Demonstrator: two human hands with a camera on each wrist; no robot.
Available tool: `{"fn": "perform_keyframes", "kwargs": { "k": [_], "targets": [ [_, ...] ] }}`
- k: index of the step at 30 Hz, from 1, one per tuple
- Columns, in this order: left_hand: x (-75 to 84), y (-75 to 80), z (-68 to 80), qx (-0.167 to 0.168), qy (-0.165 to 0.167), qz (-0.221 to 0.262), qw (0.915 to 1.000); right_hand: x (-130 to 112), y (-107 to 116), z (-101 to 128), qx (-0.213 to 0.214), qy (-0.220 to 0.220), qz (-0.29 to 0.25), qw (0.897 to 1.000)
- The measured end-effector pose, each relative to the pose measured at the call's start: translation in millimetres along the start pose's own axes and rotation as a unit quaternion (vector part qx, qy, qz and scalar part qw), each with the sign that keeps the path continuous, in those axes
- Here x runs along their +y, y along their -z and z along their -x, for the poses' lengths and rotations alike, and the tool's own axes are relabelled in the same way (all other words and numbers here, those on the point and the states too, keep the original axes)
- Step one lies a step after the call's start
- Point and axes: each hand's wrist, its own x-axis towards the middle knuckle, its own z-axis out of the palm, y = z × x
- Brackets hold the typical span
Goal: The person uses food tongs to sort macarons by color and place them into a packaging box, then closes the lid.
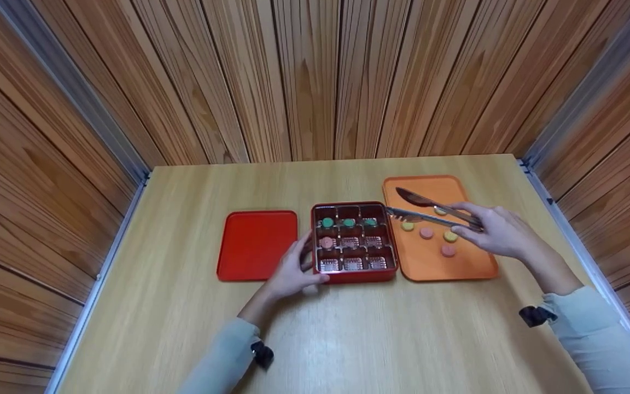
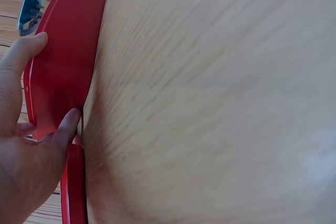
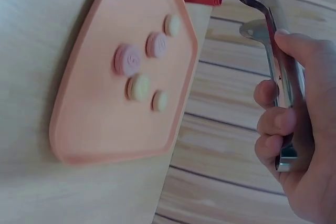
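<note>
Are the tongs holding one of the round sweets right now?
No, the tongs in the right hand have nothing between their tips, and the sweets lie on the orange tray.

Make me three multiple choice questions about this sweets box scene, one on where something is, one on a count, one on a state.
1. Where does the red lid lie?
A. Left of the red box
B. On the orange tray
C. On top of the box

2. How many green sweets sit in the box?
A. One
B. Three
C. Six

3. What is the right hand doing?
A. Resting flat on the table
B. Gripping metal tongs
C. Lifting the lid

Answers:
1 A, the lid lies flat beside the box's left side.
2 B, three green ones fill one row.
3 B, its fingers curl around the tongs above the tray.
</note>
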Motion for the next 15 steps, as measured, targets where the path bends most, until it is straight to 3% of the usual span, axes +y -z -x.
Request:
{"fn": "perform_keyframes", "kwargs": {
  "k": [15],
  "targets": [
    [-1.7,-1.2,-0.5,-0.005,-0.007,0.018,0.9998,31.0,15.6,20.9,-0.045,0.017,0.018,0.999]
  ]
}}
